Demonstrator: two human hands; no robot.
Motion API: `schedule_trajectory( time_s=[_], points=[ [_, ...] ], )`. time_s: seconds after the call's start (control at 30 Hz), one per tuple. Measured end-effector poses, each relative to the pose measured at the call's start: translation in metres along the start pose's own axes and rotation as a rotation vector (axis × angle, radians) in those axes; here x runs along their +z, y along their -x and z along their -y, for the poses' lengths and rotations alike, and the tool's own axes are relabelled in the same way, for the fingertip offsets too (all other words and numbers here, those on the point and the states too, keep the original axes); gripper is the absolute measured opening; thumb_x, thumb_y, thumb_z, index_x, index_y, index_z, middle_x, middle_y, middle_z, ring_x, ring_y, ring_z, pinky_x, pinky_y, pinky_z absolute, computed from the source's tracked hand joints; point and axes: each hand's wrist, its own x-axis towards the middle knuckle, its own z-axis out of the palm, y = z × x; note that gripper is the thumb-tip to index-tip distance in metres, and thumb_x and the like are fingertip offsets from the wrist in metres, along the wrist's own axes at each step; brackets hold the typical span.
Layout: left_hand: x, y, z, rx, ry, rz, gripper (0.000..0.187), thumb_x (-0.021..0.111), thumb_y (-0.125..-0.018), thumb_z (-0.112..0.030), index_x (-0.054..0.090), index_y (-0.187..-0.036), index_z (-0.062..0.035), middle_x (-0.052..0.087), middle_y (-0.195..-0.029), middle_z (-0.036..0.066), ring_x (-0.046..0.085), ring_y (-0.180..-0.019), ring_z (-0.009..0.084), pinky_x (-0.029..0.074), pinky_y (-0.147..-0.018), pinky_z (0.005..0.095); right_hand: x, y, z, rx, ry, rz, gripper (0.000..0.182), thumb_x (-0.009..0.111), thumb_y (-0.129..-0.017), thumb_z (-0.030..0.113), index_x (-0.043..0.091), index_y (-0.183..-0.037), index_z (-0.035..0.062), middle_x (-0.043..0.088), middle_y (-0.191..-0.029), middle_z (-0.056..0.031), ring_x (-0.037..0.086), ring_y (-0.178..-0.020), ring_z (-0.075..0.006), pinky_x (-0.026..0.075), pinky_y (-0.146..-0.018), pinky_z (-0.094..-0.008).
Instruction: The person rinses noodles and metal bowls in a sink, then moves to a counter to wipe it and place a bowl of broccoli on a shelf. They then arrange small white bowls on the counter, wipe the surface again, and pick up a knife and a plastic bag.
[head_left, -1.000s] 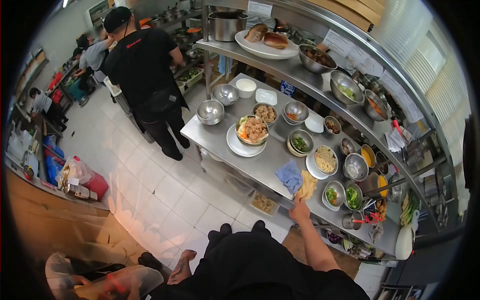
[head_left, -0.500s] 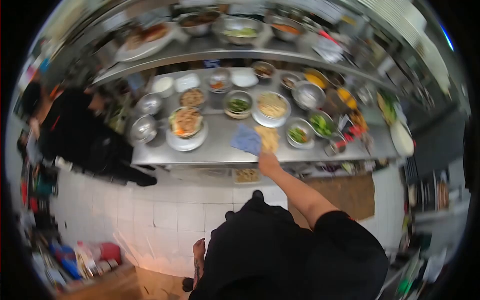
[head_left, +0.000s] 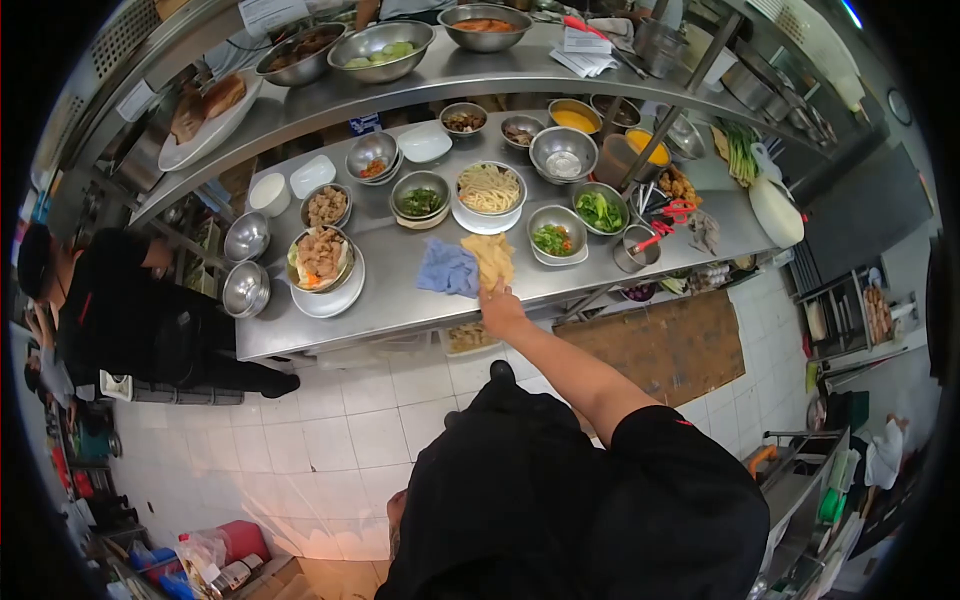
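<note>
At the near edge of the steel counter [head_left: 400, 300], my right hand [head_left: 500, 308] is closed on the near end of a yellow cloth [head_left: 488, 258]. A crumpled blue cloth [head_left: 447, 268] lies against it on the left. Beyond the cloths stands a bowl of noodles [head_left: 490, 188] on a white plate. To the right sits a bowl of chopped green vegetables [head_left: 553, 238]; on the left, a bowl of meat [head_left: 322, 255] rests on a white plate [head_left: 335, 292]. My left hand [head_left: 396, 508] hangs low beside my body, mostly hidden, so its fingers cannot be made out.
Several metal bowls, such as one at the left end [head_left: 246, 288], crowd the counter. An upper shelf [head_left: 400, 95] carries more bowls and papers. A co-worker in black [head_left: 150, 300] stands at left. A brown mat [head_left: 660, 345] covers part of the tiled floor.
The view has turned, so the counter appears shifted left and tilted. My right hand stays at the yellow cloth. The left hand is now more hidden by my body.
</note>
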Motion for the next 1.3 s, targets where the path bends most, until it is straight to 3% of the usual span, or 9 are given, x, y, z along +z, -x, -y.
schedule_trajectory(
  time_s=[0.27,0.33,0.53,0.77,0.93,1.0,1.1,1.17,1.3],
  points=[
    [0.013,-0.027,-0.007,0.259,-0.209,0.023,0.038,0.05,-0.097,-0.036,0.071,-0.114,-0.0085,0.072,-0.107,0.014,0.068,-0.104,0.026,0.05,-0.091,0.0361,0.027,-0.009,-0.006,-0.02,0.007,-0.141,0.08,0.068,-0.08,0.018,0.031,-0.147,-0.0027,0.028,-0.141,-0.0481,0.048,-0.121,-0.0547,0.052,-0.092,-0.0501],
    [0.014,-0.019,-0.02,0.059,-0.091,-0.004,0.037,0.054,-0.095,-0.037,0.072,-0.113,-0.0097,0.073,-0.107,0.013,0.069,-0.102,0.0244,0.051,-0.089,0.0351,0.027,-0.017,-0.006,-0.005,0.009,-0.179,0.08,0.068,-0.08,0.019,0.031,-0.148,-0.0027,0.028,-0.141,-0.0479,0.05,-0.12,-0.0541,0.052,-0.092,-0.049],
    [0.003,-0.024,-0.013,-0.043,-0.06,0.016,0.037,0.06,-0.091,-0.039,0.073,-0.111,-0.0106,0.073,-0.105,0.013,0.069,-0.101,0.0247,0.051,-0.088,0.0355,0.016,-0.015,-0.001,-0.001,0.045,-0.049,0.072,0.062,-0.082,0.018,0.036,-0.146,-0.0049,0.029,-0.141,-0.0475,0.055,-0.114,-0.0533,0.053,-0.091,-0.0475],
    [-0.01,-0.032,-0.03,0.098,-0.313,-0.115,0.035,0.064,-0.088,-0.035,0.074,-0.108,-0.0079,0.073,-0.103,0.016,0.07,-0.099,0.0311,0.053,-0.087,0.0378,0.03,-0.025,-0.004,-0.081,0.164,-0.184,0.062,0.06,-0.083,0.017,0.046,-0.138,-0.0052,0.043,-0.131,-0.0476,0.06,-0.107,-0.0522,0.052,-0.09,-0.0491],
    [-0.007,-0.041,-0.02,0.159,-0.159,-0.148,0.036,0.068,-0.085,-0.038,0.074,-0.108,-0.0111,0.073,-0.1,0.016,0.07,-0.096,0.0325,0.054,-0.086,0.0397,0.013,-0.012,0.002,-0.071,0.177,-0.233,0.049,0.052,-0.089,0.014,0.05,-0.133,-0.0062,0.064,-0.106,-0.0365,0.069,-0.093,-0.0416,0.052,-0.088,-0.0526],
    [-0.011,-0.009,-0.044,0.154,-0.209,-0.168,0.036,0.068,-0.084,-0.04,0.074,-0.108,-0.0125,0.073,-0.1,0.016,0.069,-0.097,0.0324,0.054,-0.086,0.0396,0.02,-0.021,0.002,-0.008,0.02,-0.151,0.033,0.06,-0.085,0.014,0.065,-0.113,-0.0038,0.069,-0.102,-0.0235,0.062,-0.109,-0.0426,0.046,-0.094,-0.0553],
    [-0.004,0.011,-0.068,0.04,-0.296,-0.214,0.036,0.069,-0.082,-0.044,0.075,-0.107,-0.0187,0.071,-0.102,0.018,0.067,-0.101,0.0342,0.053,-0.09,0.0419,0.039,-0.034,-0.01,-0.159,0.139,-0.238,0.014,0.061,-0.083,0.013,0.072,-0.088,0.0053,0.069,-0.084,-0.0148,0.07,-0.077,-0.0285,0.051,-0.092,-0.0494],
    [0.001,0.014,-0.06,0.05,-0.278,-0.255,0.035,0.069,-0.08,-0.041,0.076,-0.105,-0.0181,0.071,-0.102,0.017,0.068,-0.1,0.0338,0.054,-0.091,0.0411,0.027,-0.032,-0.009,-0.199,0.156,-0.258,0.013,0.059,-0.084,0.011,0.071,-0.083,0.0044,0.071,-0.08,-0.0144,0.071,-0.076,-0.0315,0.057,-0.072,-0.0459],
    [0.007,0.035,-0.067,-0.013,-0.15,-0.342,0.032,0.07,-0.079,-0.034,0.076,-0.103,-0.015,0.072,-0.096,0.018,0.069,-0.095,0.0332,0.054,-0.09,0.0403,0.012,-0.035,-0.01,-0.176,0.15,-0.216,0.013,0.064,-0.08,0.016,0.07,-0.084,0.0045,0.071,-0.081,-0.0173,0.07,-0.079,-0.0365,0.056,-0.073,-0.0469]
  ],
)
